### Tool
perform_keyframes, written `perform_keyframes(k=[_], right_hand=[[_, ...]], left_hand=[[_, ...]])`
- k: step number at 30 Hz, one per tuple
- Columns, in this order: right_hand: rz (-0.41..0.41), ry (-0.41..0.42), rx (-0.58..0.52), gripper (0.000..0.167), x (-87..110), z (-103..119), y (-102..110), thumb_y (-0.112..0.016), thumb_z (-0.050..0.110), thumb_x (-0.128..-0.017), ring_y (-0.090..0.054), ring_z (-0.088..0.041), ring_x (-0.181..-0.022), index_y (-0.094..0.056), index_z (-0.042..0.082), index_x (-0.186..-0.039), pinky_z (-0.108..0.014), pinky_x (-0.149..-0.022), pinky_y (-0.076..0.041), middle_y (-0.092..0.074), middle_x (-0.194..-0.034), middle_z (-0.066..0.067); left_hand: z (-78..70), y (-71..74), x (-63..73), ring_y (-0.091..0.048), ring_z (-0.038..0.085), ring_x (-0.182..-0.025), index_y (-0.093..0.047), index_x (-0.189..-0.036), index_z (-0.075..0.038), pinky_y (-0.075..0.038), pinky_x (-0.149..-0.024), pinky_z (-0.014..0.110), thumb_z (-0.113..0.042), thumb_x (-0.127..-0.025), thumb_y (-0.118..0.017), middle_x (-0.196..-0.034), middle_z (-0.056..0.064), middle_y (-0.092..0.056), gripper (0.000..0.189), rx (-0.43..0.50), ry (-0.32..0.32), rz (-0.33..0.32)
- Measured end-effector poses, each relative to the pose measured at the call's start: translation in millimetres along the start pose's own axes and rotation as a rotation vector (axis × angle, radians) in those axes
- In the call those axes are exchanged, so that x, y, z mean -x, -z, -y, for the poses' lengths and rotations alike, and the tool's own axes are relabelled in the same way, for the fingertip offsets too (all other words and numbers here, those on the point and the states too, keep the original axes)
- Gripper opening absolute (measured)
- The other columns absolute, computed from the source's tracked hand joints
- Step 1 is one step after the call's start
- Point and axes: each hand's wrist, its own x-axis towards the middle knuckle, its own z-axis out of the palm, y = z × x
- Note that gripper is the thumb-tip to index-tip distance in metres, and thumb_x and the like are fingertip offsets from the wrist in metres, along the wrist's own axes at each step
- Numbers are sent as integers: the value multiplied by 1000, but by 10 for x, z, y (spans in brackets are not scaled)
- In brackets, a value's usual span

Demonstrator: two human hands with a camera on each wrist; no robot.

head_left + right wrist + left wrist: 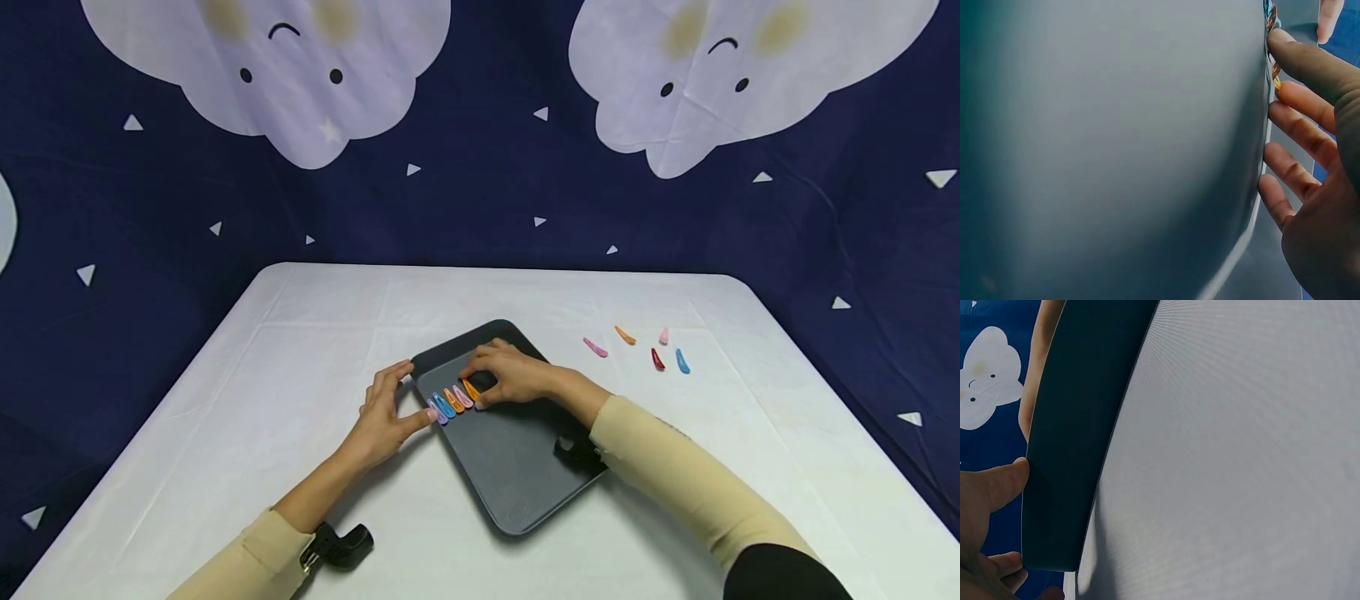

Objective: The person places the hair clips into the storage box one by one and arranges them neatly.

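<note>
Beige sleeve on the right arm, nearest in the head view, covers part of the gray tray on the white surface. Inside, a row of hair clips runs inward from the left edge, near the far end. Right hand: grip narrow, thumb and index finger pinching the orange clip at the row's inner end. Left hand: grip wide, spanning the left rim. Loose clips lie right of the tray. Left wrist view: adds the tray's outer wall, fingertips touching its edge. Right wrist view: shows the row edge-on, partly hidden by the thumb.
</note>
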Motion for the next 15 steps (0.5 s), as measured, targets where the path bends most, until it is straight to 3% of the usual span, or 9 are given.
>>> perform_keyframes(k=[15], right_hand=[[-4,15,14,51,-16,-3,-14,-73,38,-79,-41,-20,-114,-61,22,-126,-43,-101,-34,-54,-129,0]], left_hand=[[-2,0,-9,-24,31,-136,-31,-145,-7,-17,-105,56,-24,-82,-73,-151,10,-25,78,-4,20,11]])
